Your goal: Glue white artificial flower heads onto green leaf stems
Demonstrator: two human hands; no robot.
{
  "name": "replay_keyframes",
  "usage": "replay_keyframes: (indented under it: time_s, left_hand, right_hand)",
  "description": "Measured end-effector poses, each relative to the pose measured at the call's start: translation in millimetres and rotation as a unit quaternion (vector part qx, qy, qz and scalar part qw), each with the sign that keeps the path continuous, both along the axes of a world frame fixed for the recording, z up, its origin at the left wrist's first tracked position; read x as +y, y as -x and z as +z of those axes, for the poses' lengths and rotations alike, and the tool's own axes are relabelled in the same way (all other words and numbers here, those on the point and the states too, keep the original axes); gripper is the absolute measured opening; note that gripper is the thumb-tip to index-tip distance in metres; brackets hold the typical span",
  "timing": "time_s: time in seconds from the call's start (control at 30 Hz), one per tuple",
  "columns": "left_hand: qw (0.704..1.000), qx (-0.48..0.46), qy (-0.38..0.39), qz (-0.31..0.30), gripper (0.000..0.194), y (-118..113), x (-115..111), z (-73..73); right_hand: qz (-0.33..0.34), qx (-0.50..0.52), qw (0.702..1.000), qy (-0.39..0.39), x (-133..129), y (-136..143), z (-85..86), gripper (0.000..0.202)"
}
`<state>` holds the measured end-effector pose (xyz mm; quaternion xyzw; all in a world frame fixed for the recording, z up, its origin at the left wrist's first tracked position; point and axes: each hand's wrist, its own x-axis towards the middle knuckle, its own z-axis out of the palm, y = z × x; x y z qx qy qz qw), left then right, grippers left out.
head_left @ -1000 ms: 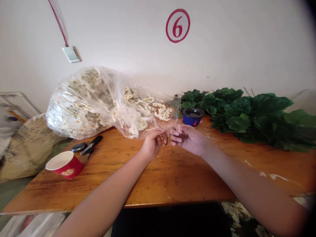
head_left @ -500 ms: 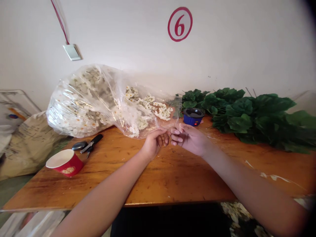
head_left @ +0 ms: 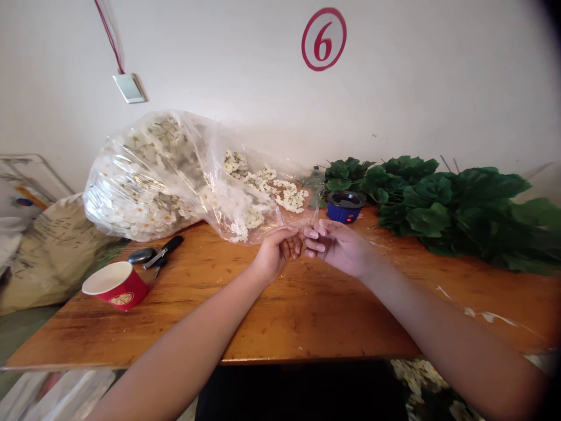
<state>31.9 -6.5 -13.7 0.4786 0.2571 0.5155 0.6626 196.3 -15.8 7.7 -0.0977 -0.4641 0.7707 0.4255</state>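
My left hand [head_left: 277,250] and my right hand [head_left: 339,248] meet over the middle of the wooden table. The left thumb and forefinger press together, with the other fingers curled in. On the right, the thumb and fingers are bent into a pinch facing the left fingertips. Whatever lies between the fingertips is too small or hidden to make out. Right behind them spreads the mouth of a clear plastic bag [head_left: 205,199], with small white flowers [head_left: 291,197] inside. A blue pot with a black inside [head_left: 345,208] and a small red light stands just beyond my right hand.
Green leafy stems [head_left: 438,204] are heaped at the back right of the table [head_left: 280,333]. A red paper cup [head_left: 127,292] stands at the left, near a black-handled tool [head_left: 164,251] and a dark rounded object [head_left: 142,255]. White scraps [head_left: 491,317] lie at the right.
The view has shifted very slightly. Both hands keep nearly the same place and pose, and nothing on the table has visibly moved.
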Motion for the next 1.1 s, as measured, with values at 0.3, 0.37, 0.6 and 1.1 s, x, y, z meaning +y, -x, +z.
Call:
replay_keyframes:
  time_s: [0.3,0.37,0.6,1.1]
  left_hand:
    - [1.0,-0.004,-0.014,-0.012,0.021,-0.3,-1.5,1.1]
    - [1.0,-0.006,-0.016,-0.014,0.021,-0.3,-1.6,1.3]
    - [1.0,-0.002,-0.017,-0.015,0.025,-0.1,-1.8,0.9]
    - [0.998,0.039,-0.024,0.037,0.022,1.2,3.9,-4.0]
  right_hand:
    - [-0.017,0.001,1.0,0.018,0.3,-3.0,1.8,0.023]
    - [-0.024,-0.002,1.0,0.02,0.5,-3.1,2.1,0.023]
    - [-0.035,-0.011,0.999,0.011,0.6,-2.4,2.9,0.024]
    - [-0.165,-0.135,0.975,-0.064,13.3,-5.8,-14.3,0.018]
